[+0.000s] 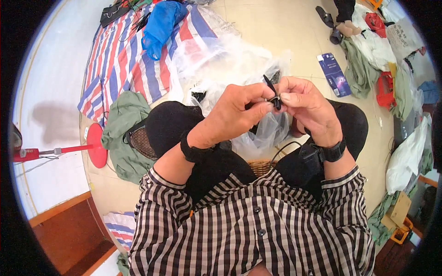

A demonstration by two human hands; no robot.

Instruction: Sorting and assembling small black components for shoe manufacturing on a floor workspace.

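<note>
Above my lap, my left hand (235,109) and my right hand (309,103) meet, both closed in a pinch on one small black piece (277,102). A thin dark pointed end (268,83) sticks up between my fingertips, and a pale spot shows near the middle. Fingers cover much of the piece, and I cannot make out its kind. Beneath my hands a clear plastic bag (269,135) lies crumpled between my knees, with some black items partly visible in the plastic. Each wrist wears a black band.
A striped woven sheet (152,76) with a blue bag (162,27) on it spreads at the far left. Nearer stand a green cloth (122,158) and a red round stand base (98,146). At right lie a dark blue box (334,76) and piled cloths and bags (368,69).
</note>
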